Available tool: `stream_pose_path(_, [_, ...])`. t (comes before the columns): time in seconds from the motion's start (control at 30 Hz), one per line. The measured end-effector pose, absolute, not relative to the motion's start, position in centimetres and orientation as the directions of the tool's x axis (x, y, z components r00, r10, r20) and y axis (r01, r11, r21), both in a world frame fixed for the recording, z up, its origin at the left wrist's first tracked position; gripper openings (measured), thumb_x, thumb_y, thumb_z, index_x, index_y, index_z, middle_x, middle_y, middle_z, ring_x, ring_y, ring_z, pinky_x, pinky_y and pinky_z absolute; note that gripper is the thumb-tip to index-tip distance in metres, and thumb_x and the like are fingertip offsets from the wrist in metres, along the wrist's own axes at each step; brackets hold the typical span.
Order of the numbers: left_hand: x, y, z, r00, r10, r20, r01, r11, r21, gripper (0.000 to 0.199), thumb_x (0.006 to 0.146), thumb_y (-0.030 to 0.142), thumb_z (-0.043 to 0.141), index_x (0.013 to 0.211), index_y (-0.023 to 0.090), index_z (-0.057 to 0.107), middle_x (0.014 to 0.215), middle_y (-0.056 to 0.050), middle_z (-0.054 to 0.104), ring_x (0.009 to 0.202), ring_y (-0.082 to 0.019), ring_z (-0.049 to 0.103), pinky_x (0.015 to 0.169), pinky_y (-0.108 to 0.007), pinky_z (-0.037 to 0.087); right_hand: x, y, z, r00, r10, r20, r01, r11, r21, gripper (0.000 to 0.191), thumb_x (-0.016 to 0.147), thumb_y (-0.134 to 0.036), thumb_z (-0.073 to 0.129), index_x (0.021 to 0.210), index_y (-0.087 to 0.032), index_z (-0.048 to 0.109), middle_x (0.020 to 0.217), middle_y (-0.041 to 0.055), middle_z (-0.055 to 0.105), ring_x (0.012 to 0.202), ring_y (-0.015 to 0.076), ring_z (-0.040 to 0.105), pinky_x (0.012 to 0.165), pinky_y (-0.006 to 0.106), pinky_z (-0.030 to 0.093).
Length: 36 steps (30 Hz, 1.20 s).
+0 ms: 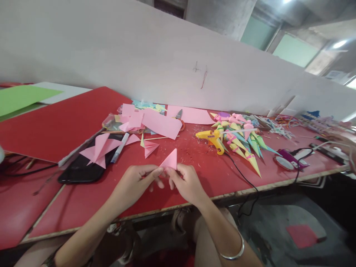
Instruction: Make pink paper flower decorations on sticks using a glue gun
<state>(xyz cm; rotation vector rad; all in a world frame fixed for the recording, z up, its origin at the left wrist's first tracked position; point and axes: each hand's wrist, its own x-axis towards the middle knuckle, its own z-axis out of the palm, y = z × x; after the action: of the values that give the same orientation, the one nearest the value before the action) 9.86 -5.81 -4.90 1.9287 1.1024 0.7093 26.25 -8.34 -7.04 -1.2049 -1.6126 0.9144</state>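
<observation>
Head view: my left hand [141,180] and right hand [187,181] are nearly closed, thumbs and fingers pinching the lower edge of a crisp pink paper triangle [170,160] above the front of the smooth red tabletop [222,178]. Just beyond lies a pleated, fan-like pink piece [150,149]. Farther left, sharp-pointed pink folds [101,150] rest on a glossy black slab [80,172] with rounded corners. To the right, a hard yellow plastic glue gun [211,139] lies beside heaped, tapering pastel paper cones [251,159].
</observation>
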Motion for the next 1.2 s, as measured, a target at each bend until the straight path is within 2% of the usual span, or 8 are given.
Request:
stream_pose_path(0.2, [9.8, -5.8, -4.3, 0.465, 0.877, 0.125, 0.443, -0.353, 0.824, 0.035, 0.085, 0.037, 0.045, 0.06, 0.019, 0.061, 0.053, 0.002, 0.066, 0.043, -0.01, 0.052, 0.048, -0.02, 0.041, 26.5, -8.3, -6.8, -0.16, 0.952, 0.261, 0.286, 0.298, -0.911, 0.027, 0.092, -0.029, 0.038, 0.074, -0.018, 0.056, 0.057, -0.0002, 0.063, 0.047, 0.0093, 0.052, 0.053, 0.02, 0.041])
stream_pose_path(0.4, [9.6, -5.6, -4.9, 0.537, 0.838, 0.098, 0.399, -0.355, 0.846, 0.036, 0.089, 0.038, 0.039, 0.064, 0.019, 0.056, 0.056, 0.003, 0.064, 0.049, -0.011, 0.057, 0.052, -0.02, 0.044, 26.9, -8.2, -6.7, -0.186, 0.953, 0.239, 0.246, 0.281, -0.928, 0.028, 0.091, -0.029, 0.041, 0.073, -0.017, 0.059, 0.054, -0.0012, 0.064, 0.046, 0.0084, 0.051, 0.051, 0.018, 0.041])
stream_pose_path(0.5, [9.6, -5.6, -5.1, 0.557, 0.82, 0.135, 0.423, -0.42, 0.803, 0.032, 0.088, 0.037, 0.041, 0.067, 0.019, 0.057, 0.062, 0.003, 0.065, 0.057, -0.012, 0.06, 0.059, -0.021, 0.045, 27.3, -8.2, -6.7, -0.272, 0.945, 0.18, 0.256, 0.251, -0.934, 0.028, 0.089, -0.027, 0.045, 0.069, -0.017, 0.061, 0.051, -0.0016, 0.062, 0.049, 0.0092, 0.054, 0.052, 0.017, 0.042])
stream_pose_path(0.6, [9.7, -5.6, -5.1, 0.522, 0.834, 0.179, 0.475, -0.459, 0.751, 0.031, 0.086, 0.039, 0.044, 0.063, 0.02, 0.051, 0.053, 0.005, 0.06, 0.051, -0.011, 0.055, 0.052, -0.02, 0.04, 27.4, -8.3, -6.7, -0.351, 0.922, 0.163, 0.281, 0.269, -0.921, 0.028, 0.087, -0.024, 0.047, 0.064, -0.016, 0.061, 0.053, -0.0011, 0.063, 0.05, 0.0094, 0.055, 0.053, 0.018, 0.042])
stream_pose_path(0.7, [10.0, -5.8, -5.0, 0.491, 0.849, 0.197, 0.505, -0.461, 0.729, 0.032, 0.085, 0.039, 0.043, 0.058, 0.021, 0.042, 0.04, 0.008, 0.049, 0.039, -0.01, 0.045, 0.044, -0.02, 0.033, 27.2, -8.4, -6.8, -0.34, 0.922, 0.187, 0.291, 0.292, -0.911, 0.029, 0.087, -0.023, 0.047, 0.062, -0.016, 0.061, 0.054, -0.0007, 0.063, 0.05, 0.0094, 0.055, 0.053, 0.018, 0.041])
stream_pose_path(0.83, [10.3, -6.1, -4.9, 0.427, 0.874, 0.233, 0.514, -0.447, 0.733, 0.032, 0.083, 0.04, 0.042, 0.056, 0.022, 0.039, 0.037, 0.009, 0.042, 0.035, -0.009, 0.04, 0.04, -0.02, 0.028, 26.9, -8.4, -6.8, -0.32, 0.928, 0.191, 0.23, 0.272, -0.934, 0.029, 0.088, -0.023, 0.045, 0.065, -0.016, 0.061, 0.053, -0.0013, 0.061, 0.052, 0.0093, 0.056, 0.054, 0.017, 0.042])
stream_pose_path(1.03, [10.0, -5.9, -5.1, 0.483, 0.872, 0.075, 0.49, -0.34, 0.803, 0.032, 0.08, 0.044, 0.044, 0.058, 0.021, 0.042, 0.031, 0.009, 0.044, 0.03, -0.009, 0.04, 0.037, -0.018, 0.028, 27.0, -8.4, -7.0, -0.302, 0.935, 0.184, 0.165, 0.241, -0.956, 0.032, 0.091, -0.028, 0.041, 0.068, -0.016, 0.061, 0.049, -0.0031, 0.057, 0.048, 0.0086, 0.052, 0.054, 0.018, 0.041])
stream_pose_path(1.2, [9.8, -5.8, -5.5, 0.494, 0.868, 0.057, 0.479, -0.327, 0.814, 0.031, 0.083, 0.041, 0.04, 0.06, 0.021, 0.045, 0.031, 0.008, 0.046, 0.03, -0.009, 0.043, 0.037, -0.017, 0.031, 27.0, -8.3, -6.9, -0.265, 0.949, 0.171, 0.188, 0.225, -0.956, 0.031, 0.09, -0.027, 0.043, 0.064, -0.017, 0.056, 0.048, -0.0041, 0.054, 0.047, 0.008, 0.05, 0.053, 0.018, 0.04])
